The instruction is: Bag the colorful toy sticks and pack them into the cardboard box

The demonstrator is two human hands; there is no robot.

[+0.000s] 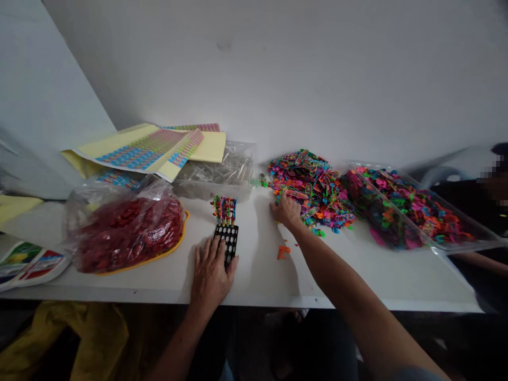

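My left hand (pixel 212 275) lies with fingers stretched over the near part of a black perforated rack (pixel 230 233), its thumb along the right edge. Several small multicoloured toy skateboards (pixel 225 209) stand in a cluster at the rack's far end. Further right, my right hand (pixel 286 210) reaches to the left edge of a heap of colourful plastic toy skateboards (pixel 317 185). Its fingers are curled together among the pieces, and what lies between the fingertips is hidden. Nearer to me on the white table, a loose orange plastic piece (pixel 283 252) lies beneath my right forearm's left side.
A plastic bag of dark red pieces (pixel 130 233) sits on a yellow tray (pixel 184 225) at left. Behind are printed sticker sheets (pixel 146 148) over a clear bin (pixel 216 177). A clear bin of colourful pieces (pixel 448 222) stands right, beside another person (pixel 472 196).
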